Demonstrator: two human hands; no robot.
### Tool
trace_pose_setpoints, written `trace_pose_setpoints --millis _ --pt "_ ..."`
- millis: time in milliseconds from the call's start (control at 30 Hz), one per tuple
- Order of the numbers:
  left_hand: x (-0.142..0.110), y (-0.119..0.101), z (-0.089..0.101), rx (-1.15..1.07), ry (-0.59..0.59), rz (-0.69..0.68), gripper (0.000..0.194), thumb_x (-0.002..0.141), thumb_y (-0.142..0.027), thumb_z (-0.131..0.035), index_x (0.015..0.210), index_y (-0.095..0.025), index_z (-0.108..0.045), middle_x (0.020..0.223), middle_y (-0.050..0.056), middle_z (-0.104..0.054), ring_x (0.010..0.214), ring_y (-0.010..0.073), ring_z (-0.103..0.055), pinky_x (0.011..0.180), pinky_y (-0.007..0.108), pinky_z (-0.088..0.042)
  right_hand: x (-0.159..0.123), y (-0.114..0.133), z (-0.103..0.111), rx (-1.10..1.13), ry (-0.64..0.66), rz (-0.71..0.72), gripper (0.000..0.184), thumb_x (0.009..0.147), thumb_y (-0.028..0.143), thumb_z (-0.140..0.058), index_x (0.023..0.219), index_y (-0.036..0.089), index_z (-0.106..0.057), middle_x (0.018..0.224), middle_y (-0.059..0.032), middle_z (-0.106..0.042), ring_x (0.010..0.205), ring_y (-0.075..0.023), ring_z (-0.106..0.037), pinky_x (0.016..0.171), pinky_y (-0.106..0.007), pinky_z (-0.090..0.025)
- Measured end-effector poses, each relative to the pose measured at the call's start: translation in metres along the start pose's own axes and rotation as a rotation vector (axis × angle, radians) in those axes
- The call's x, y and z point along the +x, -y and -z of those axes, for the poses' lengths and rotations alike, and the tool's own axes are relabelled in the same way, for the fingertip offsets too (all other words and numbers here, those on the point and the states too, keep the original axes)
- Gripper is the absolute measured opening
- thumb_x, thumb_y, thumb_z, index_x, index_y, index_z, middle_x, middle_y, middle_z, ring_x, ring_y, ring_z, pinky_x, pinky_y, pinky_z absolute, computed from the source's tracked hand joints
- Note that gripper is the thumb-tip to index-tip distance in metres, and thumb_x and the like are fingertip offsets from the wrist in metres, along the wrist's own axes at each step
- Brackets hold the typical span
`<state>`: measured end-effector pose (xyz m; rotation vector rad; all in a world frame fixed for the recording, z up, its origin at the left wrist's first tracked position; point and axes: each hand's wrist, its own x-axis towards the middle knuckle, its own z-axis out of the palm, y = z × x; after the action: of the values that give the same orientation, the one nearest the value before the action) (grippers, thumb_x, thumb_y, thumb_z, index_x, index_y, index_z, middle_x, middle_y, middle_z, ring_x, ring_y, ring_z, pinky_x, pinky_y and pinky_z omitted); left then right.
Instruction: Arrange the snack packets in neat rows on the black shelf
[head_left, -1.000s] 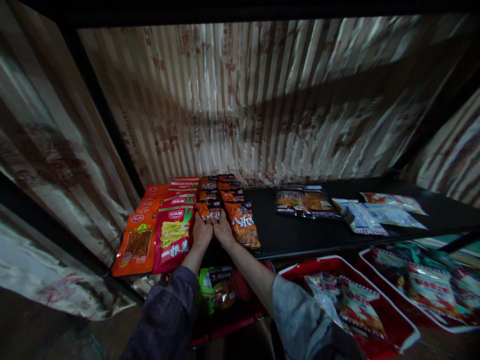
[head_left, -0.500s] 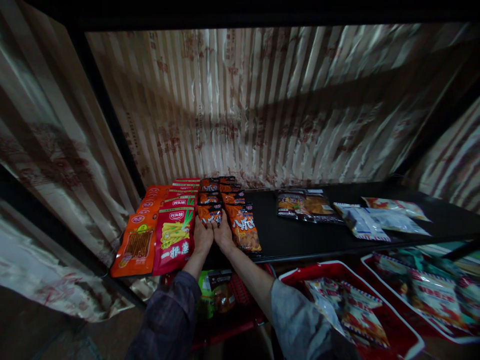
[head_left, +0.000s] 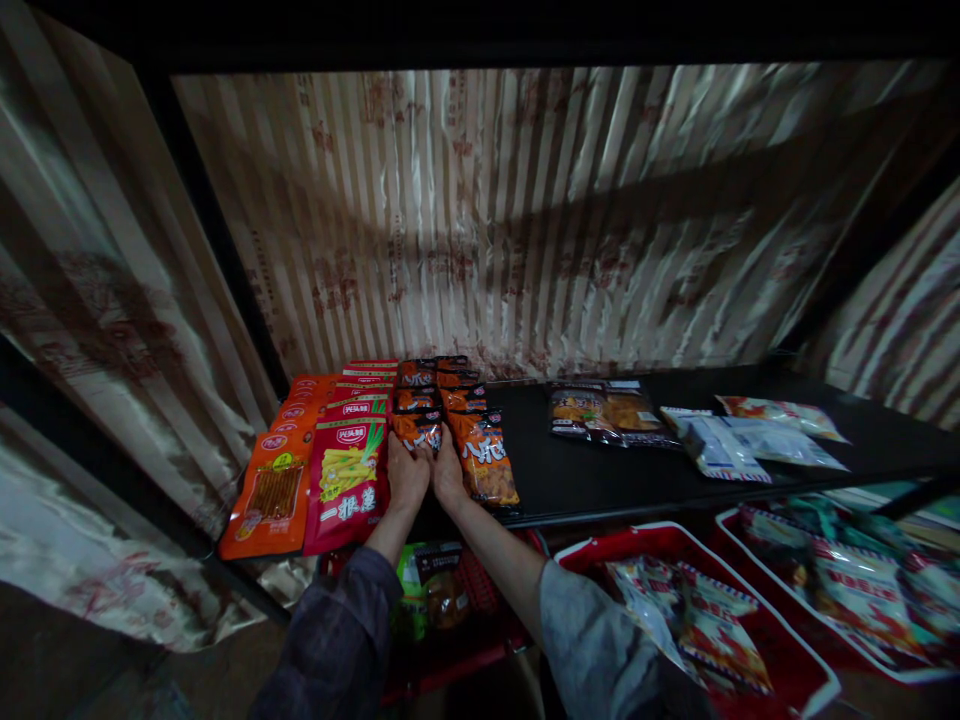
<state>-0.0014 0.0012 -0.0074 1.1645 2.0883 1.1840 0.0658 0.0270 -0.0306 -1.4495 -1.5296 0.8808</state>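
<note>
My left hand (head_left: 409, 475) and my right hand (head_left: 448, 468) meet at the lower part of an orange and black snack bag (head_left: 417, 428), one at each side, with the fingers closed round it. This bag lies at the front of a row of like bags. Just right of my right hand is another orange snack bag (head_left: 486, 458), front of its own row. Left of my left hand lies a red snack bag (head_left: 346, 480) with yellow sticks pictured, and beyond it an orange snack bag (head_left: 270, 490). My fingertips are partly hidden.
Brown snack packs (head_left: 606, 412) and several white packets (head_left: 724, 445) lie along the black shelf (head_left: 555, 480). Below its front edge stand a red basket (head_left: 795, 630) holding snack bags, another basket (head_left: 772, 577), and a third under my arms. A striped curtain (head_left: 465, 220) hangs behind.
Both hands stay on the same snack bag, with only a very slight shift. The whole view has moved a little.
</note>
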Motion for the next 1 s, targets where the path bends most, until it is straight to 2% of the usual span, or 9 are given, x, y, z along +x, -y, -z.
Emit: trace_pose_setpoints --millis 167,367,500,633,733,900,1000 --pt "-0.013 0.001 -0.002 0.01 -0.058 -0.1 0.057 0.084 -0.022 -0.04 0.138 -0.005 -0.029 0.15 0.02 -0.026 0.141 0.0212 -0.02 0.114 0.033 -0.021 0.001 0.001 0.004 -0.016 0.02 0.031 0.064 0.083 0.03 -0.048 0.142 0.012 -0.03 0.137 -0.0134 -0.047 0.128 -0.0226 -0.043 0.107 -0.035 -0.032" --pt "-0.025 0.02 -0.006 0.035 -0.078 -0.224 0.052 0.086 -0.016 -0.031 0.137 -0.009 -0.037 0.15 0.015 -0.03 0.141 0.0157 -0.021 0.115 0.029 -0.018 0.001 0.005 0.005 -0.035 -0.025 0.067 0.057 0.088 0.029 -0.038 0.14 0.008 -0.033 0.14 -0.0143 -0.044 0.135 -0.0215 -0.034 0.111 -0.035 -0.026" --pt "-0.03 0.034 -0.011 0.173 -0.086 -0.303 0.051 0.086 -0.02 -0.036 0.136 -0.01 -0.039 0.15 0.014 -0.029 0.142 0.0193 -0.017 0.116 0.034 -0.018 -0.001 0.006 0.0 -0.032 -0.042 0.122 0.057 0.086 0.023 -0.036 0.141 0.009 -0.032 0.141 -0.0139 -0.043 0.136 -0.0204 -0.032 0.113 -0.036 -0.024" --pt "-0.031 0.04 -0.015 0.405 -0.153 -0.463 0.05 0.085 -0.018 -0.039 0.135 -0.014 -0.044 0.15 0.012 -0.031 0.142 0.0257 -0.01 0.114 0.046 -0.019 0.001 0.001 -0.008 -0.032 -0.113 0.29 0.063 0.08 0.016 -0.041 0.142 0.011 -0.031 0.141 -0.0128 -0.043 0.137 -0.022 -0.029 0.113 -0.042 -0.024" --pt "-0.03 0.041 -0.016 0.544 -0.205 -0.539 0.053 0.086 -0.021 -0.04 0.139 -0.012 -0.039 0.151 0.014 -0.028 0.142 0.0272 -0.014 0.112 0.044 -0.025 0.002 -0.001 -0.008 -0.066 -0.149 0.372 0.063 0.08 0.017 -0.043 0.141 0.011 -0.032 0.141 -0.0144 -0.042 0.137 -0.0241 -0.029 0.113 -0.045 -0.026" --pt "-0.029 0.043 -0.02 0.612 -0.256 -0.613 0.058 0.084 -0.029 -0.046 0.139 -0.013 -0.039 0.15 0.017 -0.029 0.14 0.031 -0.02 0.11 0.048 -0.028 0.008 0.008 0.006 -0.137 -0.1 0.491 0.062 0.079 0.016 -0.042 0.141 0.012 -0.033 0.144 -0.0134 -0.038 0.137 -0.023 -0.028 0.113 -0.044 -0.027" --pt "-0.031 0.042 -0.023 0.582 -0.287 -0.652 0.059 0.084 -0.034 -0.047 0.138 -0.009 -0.04 0.148 0.019 -0.03 0.139 0.0332 -0.021 0.108 0.05 -0.029 0.024 0.017 0.02 -0.181 -0.064 0.564 0.062 0.078 0.01 -0.039 0.139 0.009 -0.035 0.144 -0.0136 -0.039 0.136 -0.0213 -0.03 0.113 -0.041 -0.028"
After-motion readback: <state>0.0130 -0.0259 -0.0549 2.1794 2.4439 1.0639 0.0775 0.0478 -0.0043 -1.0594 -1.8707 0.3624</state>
